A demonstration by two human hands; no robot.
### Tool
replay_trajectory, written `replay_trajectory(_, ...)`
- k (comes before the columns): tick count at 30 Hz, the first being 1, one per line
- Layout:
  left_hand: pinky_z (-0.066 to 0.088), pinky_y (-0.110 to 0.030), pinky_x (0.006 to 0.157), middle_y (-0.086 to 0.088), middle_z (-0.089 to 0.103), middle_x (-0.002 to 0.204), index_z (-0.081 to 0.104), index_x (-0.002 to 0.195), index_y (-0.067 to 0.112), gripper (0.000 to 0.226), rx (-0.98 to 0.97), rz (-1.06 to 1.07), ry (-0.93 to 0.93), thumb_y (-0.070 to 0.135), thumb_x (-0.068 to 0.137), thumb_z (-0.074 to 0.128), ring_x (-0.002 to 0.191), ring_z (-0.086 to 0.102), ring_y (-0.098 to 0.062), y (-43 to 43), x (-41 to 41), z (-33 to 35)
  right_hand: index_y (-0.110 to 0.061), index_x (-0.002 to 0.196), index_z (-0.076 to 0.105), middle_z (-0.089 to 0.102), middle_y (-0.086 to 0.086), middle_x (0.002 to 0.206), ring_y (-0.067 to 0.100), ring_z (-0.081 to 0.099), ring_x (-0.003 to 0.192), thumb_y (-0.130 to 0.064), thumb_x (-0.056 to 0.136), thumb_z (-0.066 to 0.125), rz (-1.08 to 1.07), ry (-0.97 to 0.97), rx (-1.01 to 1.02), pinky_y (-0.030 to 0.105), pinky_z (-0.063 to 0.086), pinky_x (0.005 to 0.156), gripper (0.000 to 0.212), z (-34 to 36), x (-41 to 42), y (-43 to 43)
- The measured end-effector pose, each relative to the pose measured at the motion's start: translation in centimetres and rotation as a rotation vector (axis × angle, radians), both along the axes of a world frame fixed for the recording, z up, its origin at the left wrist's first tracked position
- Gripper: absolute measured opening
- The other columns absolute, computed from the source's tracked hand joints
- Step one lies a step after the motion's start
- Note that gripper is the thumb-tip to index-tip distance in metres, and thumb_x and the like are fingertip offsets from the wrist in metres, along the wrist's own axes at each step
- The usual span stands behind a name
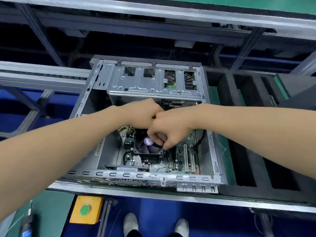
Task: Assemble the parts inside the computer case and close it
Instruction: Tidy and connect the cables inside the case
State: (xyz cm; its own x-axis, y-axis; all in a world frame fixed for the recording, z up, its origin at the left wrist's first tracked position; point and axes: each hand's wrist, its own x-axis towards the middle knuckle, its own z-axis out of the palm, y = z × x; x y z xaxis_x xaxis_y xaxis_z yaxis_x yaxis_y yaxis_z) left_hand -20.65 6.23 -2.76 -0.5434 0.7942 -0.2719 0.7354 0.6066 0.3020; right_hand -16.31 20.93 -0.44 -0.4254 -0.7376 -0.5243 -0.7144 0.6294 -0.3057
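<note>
An open grey computer case (130, 175) lies on the bench with its side panel off. A silver drive cage (150, 82) spans its far end. Inside sits a green motherboard (181, 156) carrying a black CPU fan (145, 149) with a purple hub label. My right hand (169, 130) reaches in from the right, its fingers curled and pinched on the fan's upper right edge. My left hand (142, 113) comes in from the left as a fist just above and touching the right hand; whatever lies under it is hidden.
A black foam tray (248, 151) with deep slots stands right of the case. A yellow box with a green button (85, 210) hangs below the bench edge. An electric screwdriver (27, 224) lies at the lower left. My shoes (130, 223) show on the blue floor.
</note>
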Motion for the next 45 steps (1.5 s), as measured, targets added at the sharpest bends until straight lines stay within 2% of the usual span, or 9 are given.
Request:
replay_trajectory(4, 0.051, -0.038, 0.059, 0.005, 0.058, 0.061, 0.057, 0.073, 0.023, 0.028, 0.084, -0.02, -0.01, 0.037, 0.094, 0.047, 0.061, 0.054, -0.009, 0.6, -0.2, -1.2, -0.022, 0.081, 0.072, 0.065, -0.016, 0.064, -0.003, 0.056, 0.064, -0.03, 0.078, 0.088, 0.109, -0.11, 0.19, 0.01, 0.038, 0.055, 0.018, -0.6, 0.0, 1.3)
replay_trajectory(9, 0.045, -0.035, 0.065, 0.002, 0.059, 0.063, 0.057, 0.068, 0.02, 0.03, 0.08, -0.036, -0.055, 0.027, 0.096, 0.051, 0.063, 0.053, -0.007, 1.1, -1.2, -1.5, -0.029, 0.102, 0.081, 0.061, -0.016, 0.077, 0.008, 0.056, 0.075, -0.02, 0.081, 0.084, 0.327, -0.007, 0.416, 0.023, 0.045, 0.057, 0.024, -2.9, 0.5, 1.8)
replay_trajectory(12, 0.046, -0.03, 0.066, 0.005, 0.066, 0.067, 0.061, 0.069, 0.023, 0.03, 0.053, -0.008, -0.114, 0.028, 0.096, 0.05, 0.066, 0.058, -0.005, 1.0, -1.6, -1.8, -0.027, 0.1, 0.079, 0.064, -0.012, 0.081, 0.017, 0.063, 0.087, -0.021, 0.076, 0.089, 0.355, -0.029, 0.456, 0.033, 0.058, 0.074, 0.026, -3.8, 0.3, 1.5)
replay_trajectory(14, 0.045, -0.028, 0.066, 0.006, 0.067, 0.068, 0.061, 0.069, 0.023, 0.03, 0.055, -0.009, -0.113, 0.028, 0.097, 0.05, 0.066, 0.057, -0.004, 1.0, -1.7, -1.9, -0.026, 0.098, 0.079, 0.067, -0.01, 0.083, 0.018, 0.065, 0.09, -0.023, 0.077, 0.089, 0.363, -0.033, 0.446, 0.034, 0.059, 0.075, 0.023, -4.2, 0.1, 1.6)
replay_trajectory(18, 0.041, -0.024, 0.062, 0.009, 0.066, 0.066, 0.061, 0.068, 0.024, 0.03, 0.075, -0.018, -0.115, 0.029, 0.096, 0.05, 0.07, 0.058, 0.0, 0.9, -2.0, -2.2, -0.027, 0.09, 0.078, 0.069, -0.009, 0.076, 0.014, 0.063, 0.079, -0.037, 0.084, 0.08, 0.337, 0.018, 0.337, 0.022, 0.037, 0.051, 0.011, -4.2, 0.3, 1.7)
replay_trajectory(23, 0.038, -0.024, 0.059, 0.013, 0.068, 0.065, 0.062, 0.068, 0.024, 0.032, 0.057, 0.006, -0.156, 0.031, 0.097, 0.049, 0.065, 0.059, 0.0, 1.1, -2.2, -2.3, -0.019, 0.064, 0.07, 0.058, -0.005, 0.055, 0.014, 0.055, 0.056, -0.077, 0.09, 0.057, 0.262, 0.026, 0.197, 0.026, 0.034, 0.048, 0.065, -3.7, 1.0, 1.2)
replay_trajectory(29, 0.038, -0.024, 0.058, 0.011, 0.069, 0.065, 0.061, 0.065, 0.025, 0.033, 0.046, 0.043, -0.198, 0.031, 0.096, 0.049, 0.059, 0.06, -0.002, 1.1, -2.2, -2.1, -0.011, 0.071, 0.071, 0.053, 0.001, 0.055, 0.016, 0.048, 0.053, -0.059, 0.106, 0.042, 0.25, 0.065, 0.171, 0.028, 0.033, 0.047, 0.066, -4.0, 1.6, 1.3)
replay_trajectory(39, 0.037, -0.021, 0.056, 0.009, 0.071, 0.068, 0.065, 0.071, 0.024, 0.032, 0.023, 0.081, -0.217, 0.032, 0.098, 0.05, 0.059, 0.06, -0.002, 1.2, -2.1, -1.8, -0.008, 0.052, 0.043, 0.033, 0.001, 0.045, 0.022, 0.026, 0.048, -0.037, 0.093, 0.063, 0.029, -0.053, 0.003, 0.03, 0.026, 0.047, 0.054, -3.0, 1.3, 1.5)
replay_trajectory(45, 0.039, -0.024, 0.059, 0.012, 0.07, 0.067, 0.061, 0.066, 0.027, 0.03, 0.034, 0.093, -0.244, 0.032, 0.095, 0.055, 0.059, 0.06, -0.004, 0.9, -1.9, -1.7, -0.017, 0.051, 0.06, 0.055, -0.009, 0.043, 0.007, 0.049, 0.045, -0.049, 0.099, 0.06, -0.053, -0.117, 0.062, 0.016, 0.034, 0.049, 0.058, -2.6, 1.2, 1.2)
